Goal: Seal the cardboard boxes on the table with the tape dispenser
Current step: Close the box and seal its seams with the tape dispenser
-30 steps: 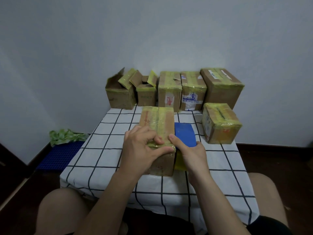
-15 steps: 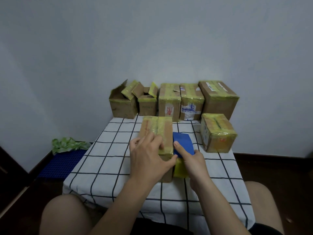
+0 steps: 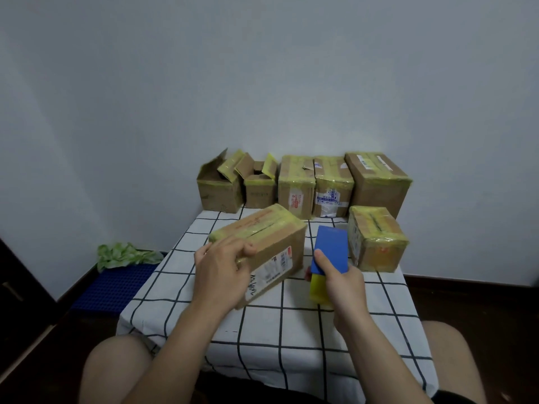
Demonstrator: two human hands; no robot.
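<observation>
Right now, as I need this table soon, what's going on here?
A person sits at the table taping boxes. The left hand grips the near end of an angled box already striped with yellow tape; the right hand holds the blue tape dispenser beside it. At the back, the leftmost box and the small box next to it have open flaps.

Yellow-taped box [image 3: 262,233] lies askew; blue-yellow tape dispenser [image 3: 332,249] just beside it
</observation>
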